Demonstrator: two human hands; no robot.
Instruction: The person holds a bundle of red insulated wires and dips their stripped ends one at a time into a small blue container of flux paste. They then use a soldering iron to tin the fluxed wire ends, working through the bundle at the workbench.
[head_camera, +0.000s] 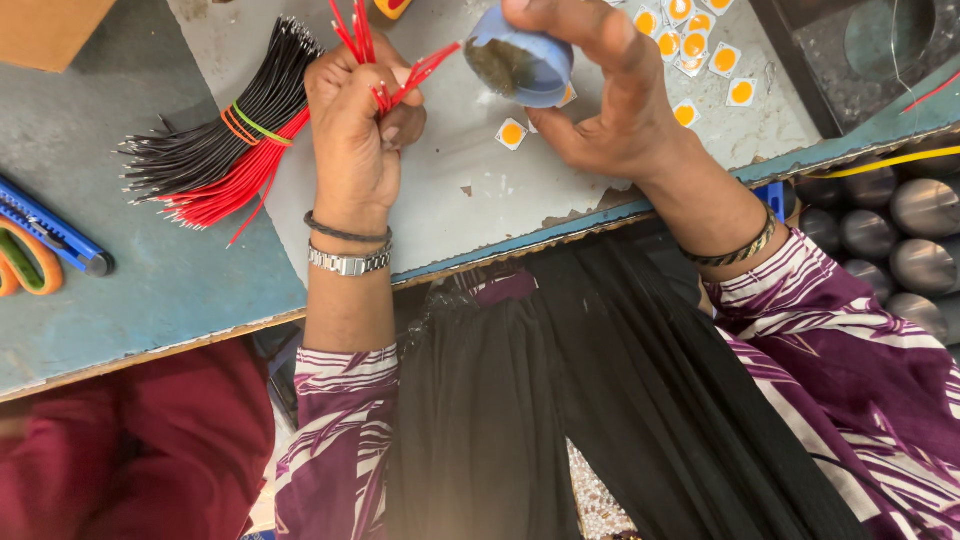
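Note:
My left hand (355, 120) is closed around a small bunch of thin red wires (400, 85), whose stripped ends point right toward a small blue round tin (520, 65). My right hand (600, 85) grips that tin, tilted on its side so its dark greyish contents face the wire ends. The wire tips sit just at the tin's mouth. A banded bundle of black and red wires (225, 150) lies on the table to the left of my left hand.
Several small white squares with orange discs (700, 45) lie scattered at the back right, one (511, 133) near the tin. A blue utility knife (50, 230) and orange-handled scissors (25, 265) rest at the left. Grey round parts (900, 230) sit below the table's right edge.

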